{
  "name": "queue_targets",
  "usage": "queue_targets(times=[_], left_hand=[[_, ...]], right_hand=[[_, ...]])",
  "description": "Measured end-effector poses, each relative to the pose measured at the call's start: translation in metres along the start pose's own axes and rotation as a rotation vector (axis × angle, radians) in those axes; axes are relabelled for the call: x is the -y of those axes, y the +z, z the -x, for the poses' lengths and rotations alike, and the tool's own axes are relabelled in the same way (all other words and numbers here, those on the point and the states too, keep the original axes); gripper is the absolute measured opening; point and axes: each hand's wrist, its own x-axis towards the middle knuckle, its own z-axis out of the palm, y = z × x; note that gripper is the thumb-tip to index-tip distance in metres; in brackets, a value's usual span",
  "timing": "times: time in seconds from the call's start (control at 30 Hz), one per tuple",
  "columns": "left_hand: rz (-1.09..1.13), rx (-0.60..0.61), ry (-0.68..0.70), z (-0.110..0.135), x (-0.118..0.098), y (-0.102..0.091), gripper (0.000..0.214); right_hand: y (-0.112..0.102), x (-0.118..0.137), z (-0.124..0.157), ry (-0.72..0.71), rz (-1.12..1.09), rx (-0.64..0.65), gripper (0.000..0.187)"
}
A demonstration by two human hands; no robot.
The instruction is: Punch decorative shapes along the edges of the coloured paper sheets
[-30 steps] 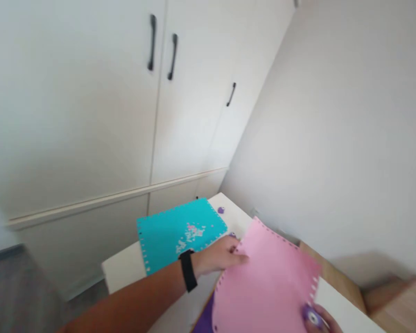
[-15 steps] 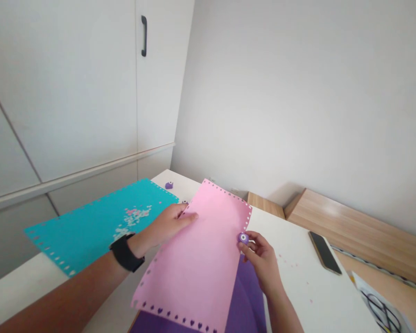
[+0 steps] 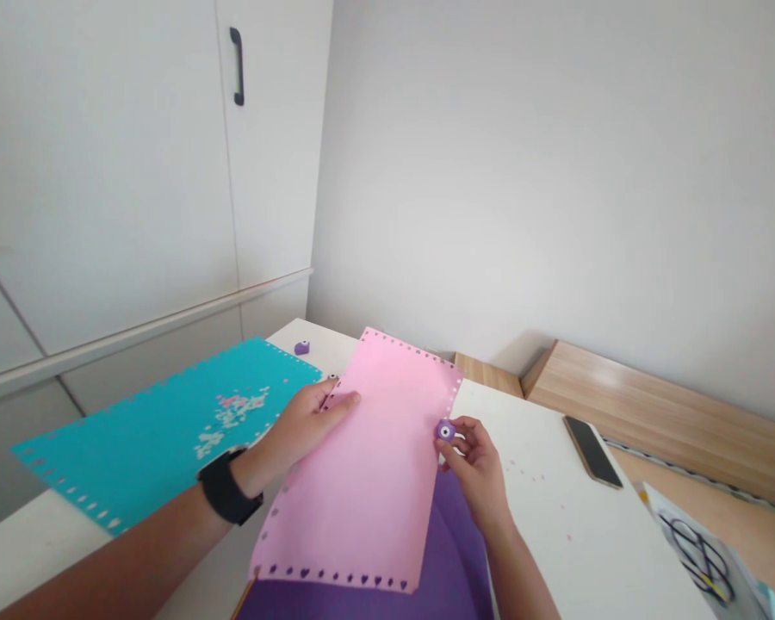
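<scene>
White tabletop point(image 3: 539, 534) spread right to a phone point(image 3: 592, 452) near its edge; beside the turquoise sheet point(image 3: 168, 413), left hand point(image 3: 306, 422) pinched the pink sheet point(image 3: 378, 465) by its left edge, right hand point(image 3: 474, 461) gripped a purple punch point(image 3: 445, 430) at its right!

Wide black band point(image 3: 229, 492) round left wrist point(image 3: 251, 472), forearms point(image 3: 523, 573) bare

A smartphone point(image 3: 592, 451) with a dark screen and gold-toned edge lies face up on the white table point(image 3: 530, 517), near its right edge. Beyond that edge, a wood-grain unit point(image 3: 672, 405) stands along the pale grey wall point(image 3: 555, 172), and a clear plastic bag point(image 3: 740, 564) shows a coiled black cable point(image 3: 703, 547). At left rises a white cabinet point(image 3: 116, 172), one door bearing a dark upright handle point(image 3: 238, 67).
</scene>
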Motion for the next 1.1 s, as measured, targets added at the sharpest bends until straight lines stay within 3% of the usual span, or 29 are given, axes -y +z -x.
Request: queue_targets(times=[0.13, 0.43, 0.57, 0.77, 1.1], left_hand=[[-0.014, 0.013, 0.018, 0.000, -0.003, -0.003, 0.042], [-0.092, -0.074, 0.006, 0.001, -0.007, -0.009, 0.041], [-0.112, -0.121, -0.016, 0.001, -0.004, -0.008, 0.043], [-0.096, -0.096, 0.001, 0.003, -0.008, -0.008, 0.035], [-0.070, -0.082, -0.015, 0.004, -0.009, -0.007, 0.034]], right_hand=[[-0.004, 0.006, 0.003, 0.012, -0.037, 0.053, 0.032], [-0.005, 0.003, 0.001, 0.194, -0.306, 0.127, 0.033], [-0.006, 0.003, 0.001, 0.227, -0.343, 0.110, 0.026], [-0.008, 0.006, 0.003, 0.236, -0.302, 0.098, 0.037], [-0.002, 0.012, 0.004, 0.235, -0.418, -0.002, 0.028]])
